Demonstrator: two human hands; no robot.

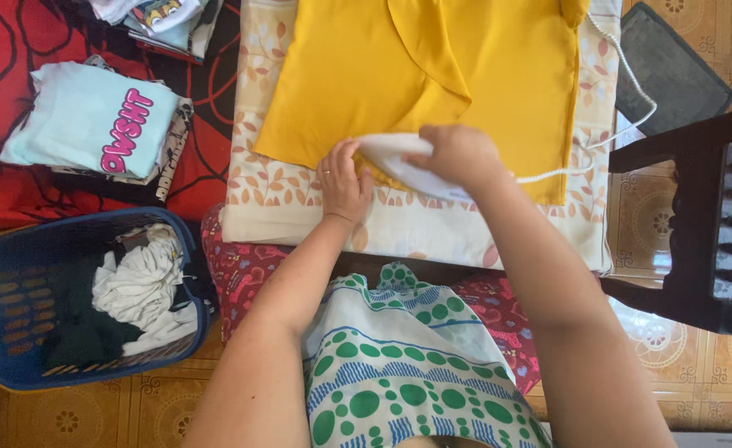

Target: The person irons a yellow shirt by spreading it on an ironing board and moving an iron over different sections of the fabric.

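— Pressing down on the white iron [399,166] with the right hand [459,153], fingers wrapped tight round the handle, sole flat on the lower hem of the yellow garment [432,75].

— And the left hand [342,178]?

— Resting just beside the iron's nose, fingers together and curved onto the yellow cloth, seemingly to pin the hem flat and keep it from creeping under the heat. Not gripping anything, only pressing.

— Why spread out like that?

— Laid open over the floral padded cloth [283,195], probably for a smooth, cushioned base. White cord [631,75] trailing off to the right, clear of the fabric.

— Anything printed nearby?

— On the left, a folded pale-blue shirt [84,120] topping a small stack on the red-and-black cover [208,91], with chunky pink lettering along one edge. Further up, more folded clothes [162,21] showing a bright cartoon print. No packages or signs in view.

— And below?

— Blue plastic laundry basket [1,307] at lower left, holding crumpled white and dark clothes. Dark wooden chair [697,216] at right, on patterned floor tiles.
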